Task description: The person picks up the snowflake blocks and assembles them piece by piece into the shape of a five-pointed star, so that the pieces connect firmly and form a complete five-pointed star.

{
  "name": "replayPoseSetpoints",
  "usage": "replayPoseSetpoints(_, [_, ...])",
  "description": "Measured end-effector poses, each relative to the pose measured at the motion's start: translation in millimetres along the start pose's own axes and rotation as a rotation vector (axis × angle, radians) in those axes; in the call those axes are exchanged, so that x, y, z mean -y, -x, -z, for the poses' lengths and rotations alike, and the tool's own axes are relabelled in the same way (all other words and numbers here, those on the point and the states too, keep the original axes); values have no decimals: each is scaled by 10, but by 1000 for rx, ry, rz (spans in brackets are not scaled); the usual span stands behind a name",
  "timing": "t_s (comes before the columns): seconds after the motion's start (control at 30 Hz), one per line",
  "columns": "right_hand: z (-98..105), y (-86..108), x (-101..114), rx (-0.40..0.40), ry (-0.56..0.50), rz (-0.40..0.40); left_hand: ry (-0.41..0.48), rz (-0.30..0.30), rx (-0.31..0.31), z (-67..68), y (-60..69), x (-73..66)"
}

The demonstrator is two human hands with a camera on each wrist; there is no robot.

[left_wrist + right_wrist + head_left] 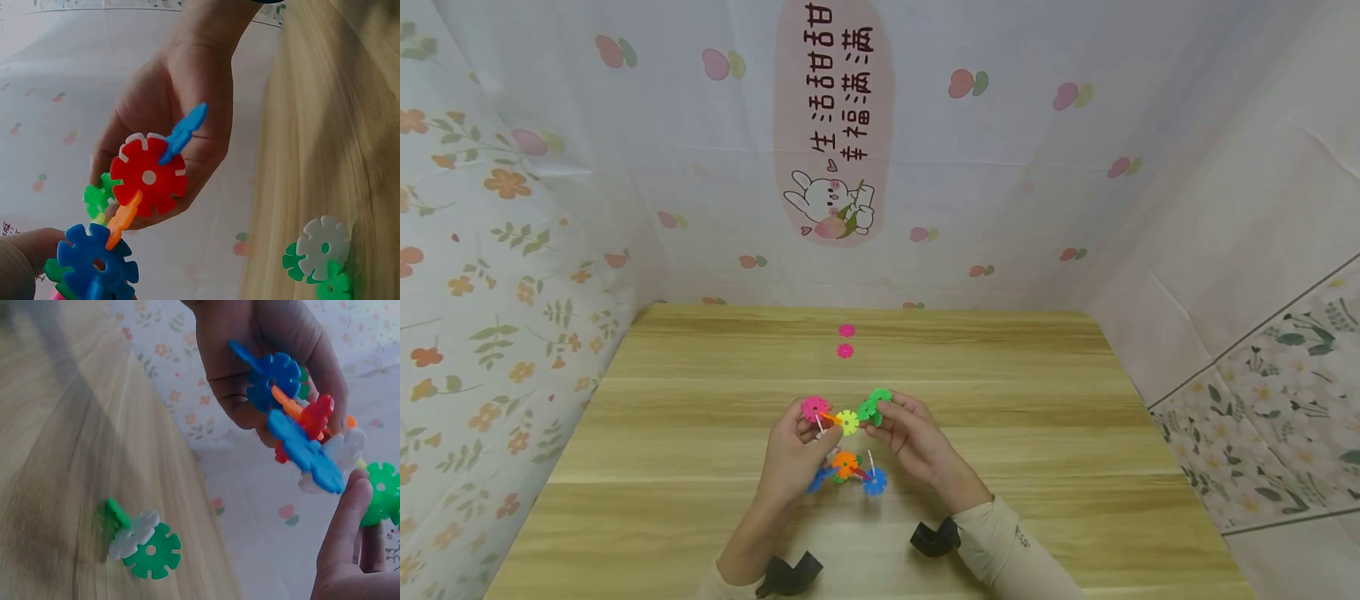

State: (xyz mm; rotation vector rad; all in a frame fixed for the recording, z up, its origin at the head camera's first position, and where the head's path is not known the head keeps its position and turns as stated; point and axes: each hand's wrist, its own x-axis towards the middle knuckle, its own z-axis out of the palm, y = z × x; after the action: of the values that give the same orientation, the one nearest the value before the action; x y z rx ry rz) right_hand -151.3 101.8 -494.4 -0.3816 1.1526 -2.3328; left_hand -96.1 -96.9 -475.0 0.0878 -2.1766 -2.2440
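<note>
In the head view my left hand (792, 457) holds a cluster of joined notched plastic discs. A pink disc (815, 408), a yellow disc (847, 422) and an orange disc (845, 464) show in it, with a blue disc (874, 481) nearer me. At its right end my right hand (917, 442) pinches green discs (868, 409) between thumb and fingers. The left wrist view has a red disc (134, 165) with blue ones around it. Part of the cluster is hidden by the fingers.
Two loose pink discs (846, 351) lie farther back on the wooden table (1000, 375). A joined white-and-green piece (152, 551) rests on the tabletop in both wrist views. Patterned cloth (1037, 183) hangs behind and at both sides.
</note>
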Motion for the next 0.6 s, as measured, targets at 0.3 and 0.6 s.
replayPoseSetpoints(0.3, [20, 9, -8, -26, 168, -6, -60, -14, -24, -19, 3, -4])
replayPoseSetpoints(0.6, [69, -10, 23, -28, 349, 44, -113, 15, -31, -57, 49, -5])
